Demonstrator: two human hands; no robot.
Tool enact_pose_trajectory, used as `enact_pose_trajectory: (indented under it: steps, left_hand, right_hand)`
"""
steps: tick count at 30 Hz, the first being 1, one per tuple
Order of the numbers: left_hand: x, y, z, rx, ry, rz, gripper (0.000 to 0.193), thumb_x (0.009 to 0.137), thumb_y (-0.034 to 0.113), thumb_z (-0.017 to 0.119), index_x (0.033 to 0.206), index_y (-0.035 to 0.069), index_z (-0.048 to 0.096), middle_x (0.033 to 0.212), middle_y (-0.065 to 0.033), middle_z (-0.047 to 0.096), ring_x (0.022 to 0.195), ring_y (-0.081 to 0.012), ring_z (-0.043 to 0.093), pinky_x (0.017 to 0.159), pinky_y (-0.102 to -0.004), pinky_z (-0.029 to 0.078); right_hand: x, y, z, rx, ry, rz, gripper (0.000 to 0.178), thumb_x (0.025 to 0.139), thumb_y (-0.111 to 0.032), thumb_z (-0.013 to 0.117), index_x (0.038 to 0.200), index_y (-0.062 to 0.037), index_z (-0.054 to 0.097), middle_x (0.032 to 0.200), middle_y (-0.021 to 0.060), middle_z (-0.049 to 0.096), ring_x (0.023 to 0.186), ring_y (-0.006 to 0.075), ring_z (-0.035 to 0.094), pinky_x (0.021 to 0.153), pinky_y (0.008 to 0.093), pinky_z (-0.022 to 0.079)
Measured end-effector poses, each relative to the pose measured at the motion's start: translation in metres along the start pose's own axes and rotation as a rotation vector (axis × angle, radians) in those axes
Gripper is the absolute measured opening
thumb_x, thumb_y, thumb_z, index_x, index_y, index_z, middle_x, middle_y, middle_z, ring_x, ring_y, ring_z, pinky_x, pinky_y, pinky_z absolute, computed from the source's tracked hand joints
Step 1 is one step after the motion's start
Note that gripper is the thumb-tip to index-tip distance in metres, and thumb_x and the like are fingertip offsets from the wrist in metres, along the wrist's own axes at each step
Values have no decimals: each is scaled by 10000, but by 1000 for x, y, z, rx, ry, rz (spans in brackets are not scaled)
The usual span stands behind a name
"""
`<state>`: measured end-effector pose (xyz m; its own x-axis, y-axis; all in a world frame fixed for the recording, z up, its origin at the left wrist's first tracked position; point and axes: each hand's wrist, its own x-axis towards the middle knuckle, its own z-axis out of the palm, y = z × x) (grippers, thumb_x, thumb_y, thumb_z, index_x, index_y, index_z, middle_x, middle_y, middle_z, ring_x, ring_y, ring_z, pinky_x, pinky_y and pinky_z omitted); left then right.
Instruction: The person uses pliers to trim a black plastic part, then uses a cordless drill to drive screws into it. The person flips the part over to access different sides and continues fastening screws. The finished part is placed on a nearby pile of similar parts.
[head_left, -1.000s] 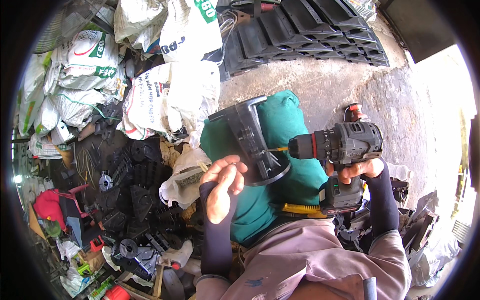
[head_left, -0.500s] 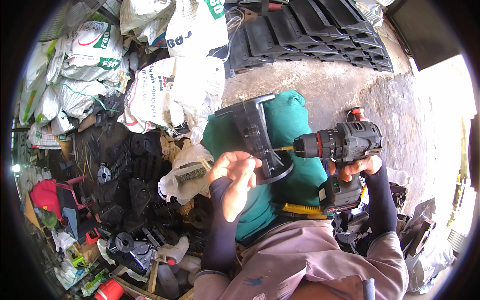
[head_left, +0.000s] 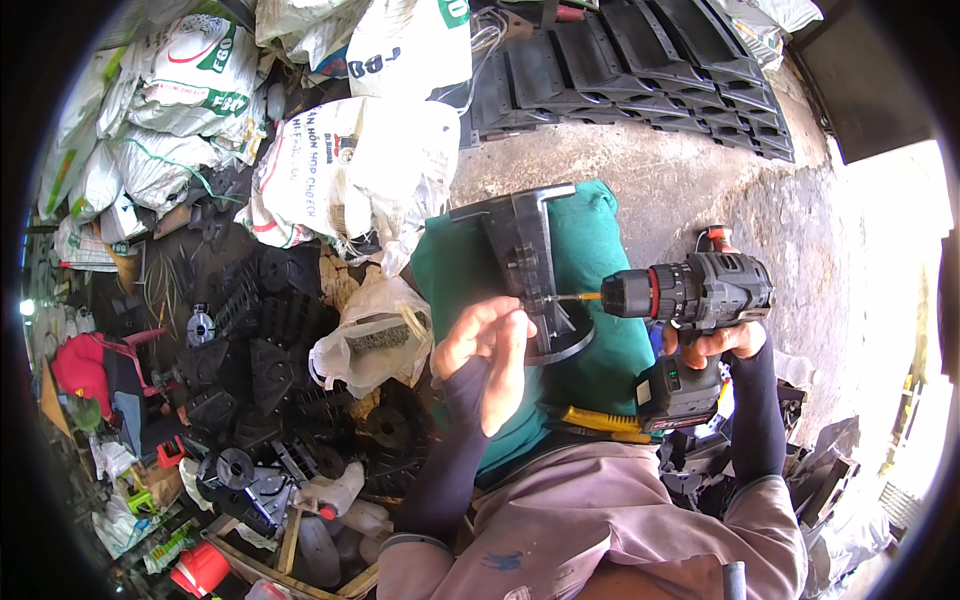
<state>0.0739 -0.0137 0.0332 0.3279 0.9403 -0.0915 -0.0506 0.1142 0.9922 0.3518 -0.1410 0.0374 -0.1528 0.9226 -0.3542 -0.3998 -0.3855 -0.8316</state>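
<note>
one right hand (head_left: pixel 732 341) wraps fingers round one drill (head_left: pixel 712 288), one left hand (head_left: pixel 492 352) curls fingers by one black bracket (head_left: pixel 518 238), hold unclear.

My left hand (head_left: pixel 495 350) has moved rightward, away from the open white bag (head_left: pixel 370 345), and more of that bag's right side shows. A second ago my fingertips were only at the near left edge of the black plastic part (head_left: pixel 520 260); now they reach further over it and sit closer to the tip of the drill bit (head_left: pixel 575 296). My left forearm (head_left: pixel 445 490) slants further inward. My view has turned slightly: the printed white sack (head_left: pixel 365 170) appears higher and further right, the red bucket (head_left: pixel 200 570) more fully in sight.
</note>
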Motion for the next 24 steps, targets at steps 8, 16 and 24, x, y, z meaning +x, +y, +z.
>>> enact_pose_trajectory:
  steps: [8, 16, 24]
  left_hand:
    - [16, -1, -17, 167, -174, 111, 89, 864, -1, 631, 953, 7, 619, 781, -22, 632, 683, -69, 602, 624, -203, 478]
    - [30, -3, -27, 340, -225, 394, 148, 800, -51, 671, 930, 12, 640, 776, -41, 651, 677, -98, 625, 616, -230, 494]
    - [39, -8, -29, 398, -237, 580, 184, 758, -57, 702, 913, 36, 665, 796, -104, 690, 693, -204, 677, 625, -289, 530]
  right_hand:
    - [3, -1, 2, -48, 30, -63, 658, 676, -238, 831, 1200, -5, 507, 847, 140, 659, 526, 157, 598, 471, 273, 480]
    - [8, -2, -6, -20, 37, -10, 678, 645, -230, 822, 1202, 9, 518, 842, 148, 658, 571, 171, 608, 518, 277, 486]
    - [17, 6, -18, 218, -110, 44, 589, 727, -73, 774, 1231, 12, 482, 781, 151, 612, 518, 182, 560, 437, 282, 450]
